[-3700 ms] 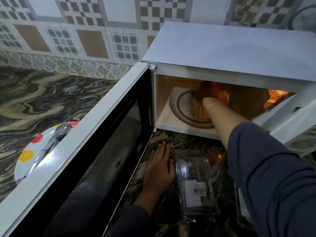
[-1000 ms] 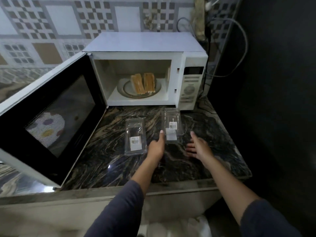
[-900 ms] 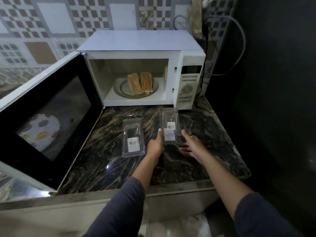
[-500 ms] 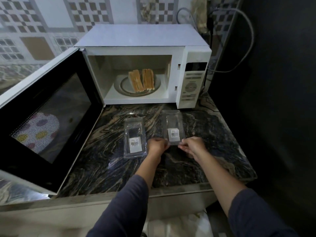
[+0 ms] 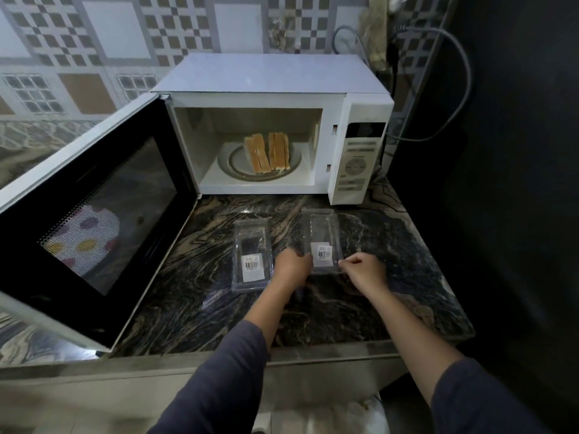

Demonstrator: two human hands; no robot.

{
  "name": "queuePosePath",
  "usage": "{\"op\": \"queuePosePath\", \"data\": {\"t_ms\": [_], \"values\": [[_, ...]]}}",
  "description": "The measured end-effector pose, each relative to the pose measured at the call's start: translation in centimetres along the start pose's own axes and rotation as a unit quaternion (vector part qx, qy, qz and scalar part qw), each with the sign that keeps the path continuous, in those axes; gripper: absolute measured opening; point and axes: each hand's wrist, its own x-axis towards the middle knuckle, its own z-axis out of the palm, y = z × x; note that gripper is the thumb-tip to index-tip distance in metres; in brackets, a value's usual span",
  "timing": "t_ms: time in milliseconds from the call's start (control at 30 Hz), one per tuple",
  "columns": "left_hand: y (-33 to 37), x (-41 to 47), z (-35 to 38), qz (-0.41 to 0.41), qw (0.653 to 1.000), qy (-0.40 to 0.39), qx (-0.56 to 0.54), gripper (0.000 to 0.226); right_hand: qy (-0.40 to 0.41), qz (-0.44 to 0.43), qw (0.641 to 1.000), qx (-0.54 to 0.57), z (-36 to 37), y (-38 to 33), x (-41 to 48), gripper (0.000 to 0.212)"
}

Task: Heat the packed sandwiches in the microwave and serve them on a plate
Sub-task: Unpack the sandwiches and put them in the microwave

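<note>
Head view: my left hand (image 5: 293, 266) and right hand (image 5: 363, 270) both pinch the near end of a clear pack (image 5: 324, 236) mid-frame on the worktop (image 5: 391, 277). The sandwiches (image 5: 268, 152) stand inside the open microwave (image 5: 269, 73), upper middle. I think the slippery pack could slip free.

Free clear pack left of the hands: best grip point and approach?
Probably pinch the clear pack across its long side walls near the labelled end, coming from above and the front. It lies flat and narrow, long axis toward the microwave; the open door crowds its left.
</note>
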Motion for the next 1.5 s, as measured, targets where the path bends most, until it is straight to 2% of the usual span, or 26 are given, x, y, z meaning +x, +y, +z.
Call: {"op": "queuePosePath", "data": {"t_ms": [67,167,233,300,367,467,533,600,733,833,933,1300,1500], "values": [[0.6,-1.2,-1.5,0.051,0.996,0.057,0.036,0.034,0.015,-0.017,1.0,-0.002,-0.3,-0.3,-0.1,0.022],[0.4,-2.9,-3.6,0.152,0.967,0.202,-0.043,0.025,0.02,-0.054,0.998,-0.003,-0.1,-1.0,-0.1,0.042],[-0.7,-3.5,-4.8,0.194,0.934,0.292,-0.067,0.032,0.013,-0.067,0.998,0.007,0.2,-1.7,-0.2,0.054],[-2.2,-3.7,-5.6,0.196,0.919,0.332,-0.087,0.046,-0.003,-0.068,0.998,0.019,0.7,-2.4,-0.3,0.066],[-3.9,-3.1,-5.7,0.159,0.93,0.314,-0.108,0.067,-0.016,-0.068,0.997,0.029,1.2,-2.9,0.0,0.081],[-6.1,-1.3,-5.2,0.096,0.961,0.244,-0.083,0.103,-0.033,-0.043,0.997,0.051,2.4,-3.5,0.5,0.104],[-6.8,-0.2,-4.6,0.069,0.973,0.212,-0.064,0.117,-0.037,-0.022,0.997,0.056,3.1,-3.8,0.9,0.112],[-7.2,0.6,-4.2,0.051,0.978,0.194,-0.061,0.122,-0.037,-0.019,0.998,0.048,3.7,-3.9,1.1,0.115],[-7.9,1.7,-3.9,0.023,0.976,0.202,-0.084,0.114,-0.025,-0.02,0.998,0.049,4.8,-3.9,1.4,0.111],[-7.8,1.8,-4.1,0.019,0.973,0.21,-0.092,0.093,0.011,-0.024,0.997,0.07,5.3,-3.8,1.2,0.095],[-7.8,1.6,-4.4,0.038,0.973,0.205,-0.094,0.086,0.032,-0.034,0.996,0.073,5.3,-3.5,0.7,0.085],[-8.5,-0.8,-4.6,0.069,0.966,0.206,-0.139,0.073,0.024,-0.061,0.995,0.08,2.7,-2.5,-1.7,0.087],[-5.6,-3.5,-6.3,0.14,0.95,0.22,-0.175,0.064,0.058,-0.111,0.986,0.109,-1.0,-4.2,-3.1,0.089]]}}
